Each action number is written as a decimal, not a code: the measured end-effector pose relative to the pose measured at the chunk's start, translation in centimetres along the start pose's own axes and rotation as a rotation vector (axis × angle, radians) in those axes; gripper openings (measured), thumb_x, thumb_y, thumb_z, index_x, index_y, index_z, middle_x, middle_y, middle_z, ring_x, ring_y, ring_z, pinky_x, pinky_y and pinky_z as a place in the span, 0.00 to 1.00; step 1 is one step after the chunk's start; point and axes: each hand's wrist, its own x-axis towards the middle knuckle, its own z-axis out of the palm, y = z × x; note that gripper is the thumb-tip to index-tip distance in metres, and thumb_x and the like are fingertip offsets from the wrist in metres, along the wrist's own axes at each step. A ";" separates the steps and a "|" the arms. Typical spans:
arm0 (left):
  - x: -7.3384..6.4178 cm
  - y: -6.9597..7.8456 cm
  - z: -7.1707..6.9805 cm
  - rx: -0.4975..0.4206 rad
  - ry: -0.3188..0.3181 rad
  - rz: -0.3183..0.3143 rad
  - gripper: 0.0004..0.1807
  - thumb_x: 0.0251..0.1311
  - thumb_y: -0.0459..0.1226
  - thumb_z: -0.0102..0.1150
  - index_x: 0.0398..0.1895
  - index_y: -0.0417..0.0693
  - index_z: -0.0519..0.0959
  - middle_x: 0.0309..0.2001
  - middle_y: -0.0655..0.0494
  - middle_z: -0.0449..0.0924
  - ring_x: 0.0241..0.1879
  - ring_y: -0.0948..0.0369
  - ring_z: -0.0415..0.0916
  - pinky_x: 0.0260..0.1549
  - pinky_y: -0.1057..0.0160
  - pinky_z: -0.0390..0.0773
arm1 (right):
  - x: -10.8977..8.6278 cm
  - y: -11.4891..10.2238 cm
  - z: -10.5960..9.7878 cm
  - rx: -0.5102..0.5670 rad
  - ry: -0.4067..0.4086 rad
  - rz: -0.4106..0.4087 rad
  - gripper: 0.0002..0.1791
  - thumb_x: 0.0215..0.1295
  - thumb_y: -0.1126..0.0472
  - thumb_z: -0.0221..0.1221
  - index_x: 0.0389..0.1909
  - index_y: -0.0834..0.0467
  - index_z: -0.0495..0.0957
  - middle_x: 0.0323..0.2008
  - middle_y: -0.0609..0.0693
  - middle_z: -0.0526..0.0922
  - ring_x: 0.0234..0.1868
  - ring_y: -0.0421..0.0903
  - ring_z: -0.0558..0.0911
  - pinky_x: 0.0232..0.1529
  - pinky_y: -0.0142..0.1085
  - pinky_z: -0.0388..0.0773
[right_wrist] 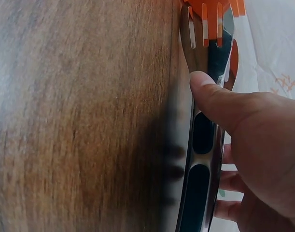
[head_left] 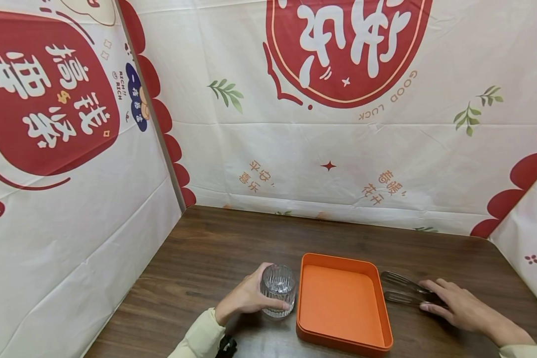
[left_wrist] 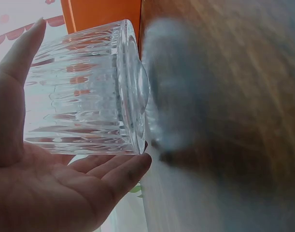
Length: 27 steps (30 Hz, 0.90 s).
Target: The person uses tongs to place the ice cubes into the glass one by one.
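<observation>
A clear ribbed glass tumbler (head_left: 278,288) stands upright left of an orange rectangular tray (head_left: 342,304). My left hand (head_left: 245,294) grips its side, thumb on one side and fingers on the other. In the left wrist view the tumbler's thick base (left_wrist: 133,92) faces the tabletop; whether it touches, I cannot tell. To the right of the tray, metal tongs (head_left: 402,298) with slotted heads point toward it, their two arms spread apart. My right hand (head_left: 461,306) holds them, with the thumb on one arm and fingers at the far side in the right wrist view.
The tray has low walls and sits on a dark wood-grain table (head_left: 197,253). White printed cloth (head_left: 331,144) hangs behind the table and along both sides. A black object (head_left: 226,346) lies by the left sleeve at the near edge of the view.
</observation>
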 end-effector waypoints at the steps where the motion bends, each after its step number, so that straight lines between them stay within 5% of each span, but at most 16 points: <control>1: 0.0 0.0 0.0 -0.003 -0.005 0.001 0.49 0.37 0.57 0.80 0.64 0.59 0.65 0.50 0.58 0.80 0.48 0.59 0.78 0.50 0.52 0.76 | 0.0 0.0 0.0 0.002 0.001 0.001 0.27 0.46 0.53 0.76 0.47 0.56 0.79 0.39 0.41 0.78 0.35 0.40 0.78 0.32 0.42 0.77; 13: 0.3 -0.1 -0.1 -0.044 0.001 0.051 0.48 0.36 0.56 0.81 0.64 0.56 0.69 0.53 0.58 0.80 0.50 0.60 0.77 0.52 0.55 0.75 | -0.1 0.1 0.0 0.009 0.005 0.025 0.29 0.46 0.51 0.76 0.50 0.54 0.78 0.41 0.41 0.79 0.38 0.40 0.79 0.34 0.41 0.77; 21: 0.3 0.0 -0.1 -0.041 0.018 0.014 0.57 0.34 0.54 0.82 0.71 0.58 0.61 0.57 0.49 0.76 0.54 0.51 0.74 0.54 0.46 0.72 | 0.3 -0.1 -1.3 0.115 -0.164 0.190 0.33 0.55 0.44 0.70 0.57 0.57 0.76 0.46 0.51 0.79 0.45 0.54 0.79 0.40 0.54 0.77; 27: 0.1 0.2 -0.9 -0.113 -0.007 0.030 0.53 0.43 0.54 0.78 0.73 0.61 0.59 0.65 0.45 0.71 0.63 0.48 0.70 0.60 0.41 0.69 | 1.1 0.0 -2.6 0.121 -0.161 0.208 0.30 0.60 0.46 0.67 0.56 0.61 0.77 0.47 0.55 0.79 0.48 0.59 0.79 0.42 0.59 0.75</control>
